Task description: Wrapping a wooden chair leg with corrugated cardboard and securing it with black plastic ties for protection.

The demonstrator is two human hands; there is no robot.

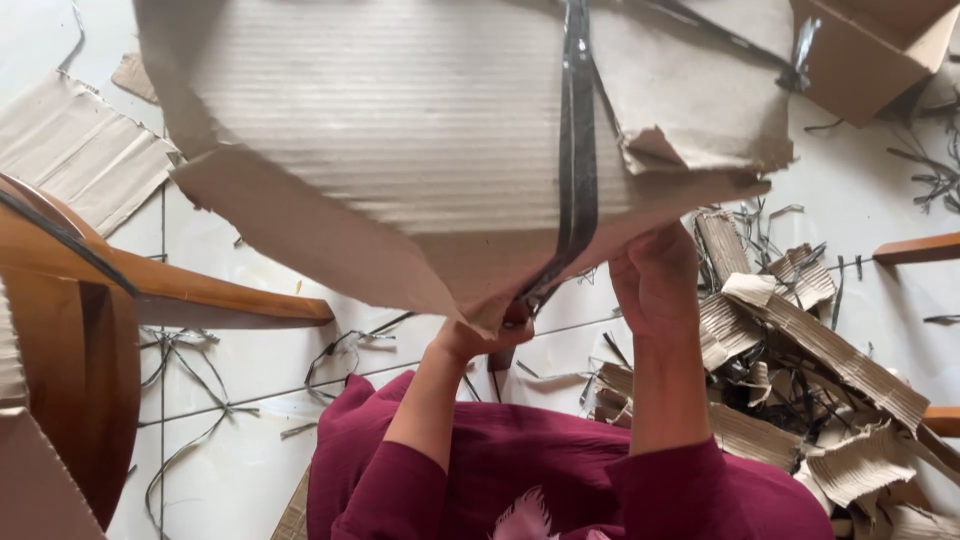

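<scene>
A large torn sheet of corrugated cardboard [400, 120] is held up in front of me, with a black plastic strap [578, 150] running down it. My left hand [470, 340] is under its lower tip, mostly hidden, closed where the strap meets the edge; a small reddish-brown thing shows there, and I cannot tell what it is. My right hand [655, 280] grips the cardboard's lower edge to the right of the strap. Both arms wear maroon sleeves.
A pile of torn cardboard strips [800, 370] lies on the white tiled floor at the right. Loose black strap pieces [200, 360] are scattered about. A wooden chair [90, 300] stands at the left, an open cardboard box [870, 50] at the top right, and flat cardboard [80, 150] at the far left.
</scene>
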